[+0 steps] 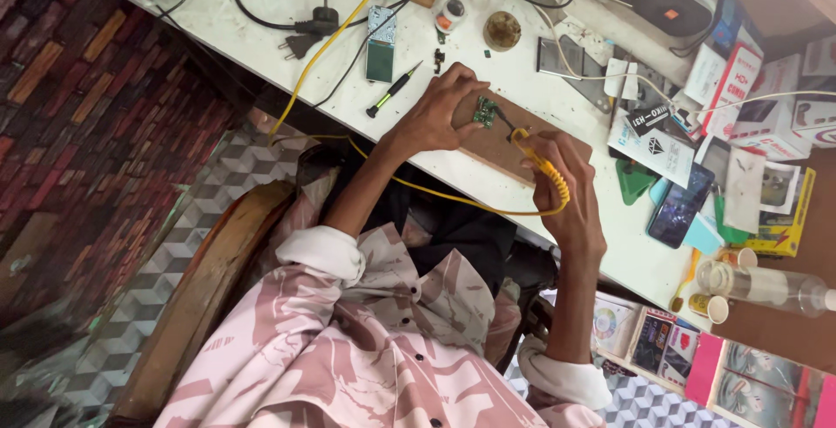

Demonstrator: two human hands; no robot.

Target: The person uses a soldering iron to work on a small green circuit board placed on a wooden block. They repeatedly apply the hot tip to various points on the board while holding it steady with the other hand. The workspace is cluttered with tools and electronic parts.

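Observation:
A small green circuit board (485,112) lies on a brown wooden board (496,145) on the white worktable (261,1). My left hand (435,114) rests on the wooden board, its fingertips pinning the circuit board's left edge. My right hand (568,197) grips a yellow-handled soldering iron (547,167), and the dark tip points at the circuit board. The iron's yellow cord (453,197) loops under my left forearm and runs up across the table.
A green-handled screwdriver (392,93), a narrow phone part (380,43), a round tin (502,30) and a black plug (306,34) lie behind the board. A phone (679,206), boxes and a clear bottle (771,287) crowd the right. A wooden chair arm (200,293) stands at my left.

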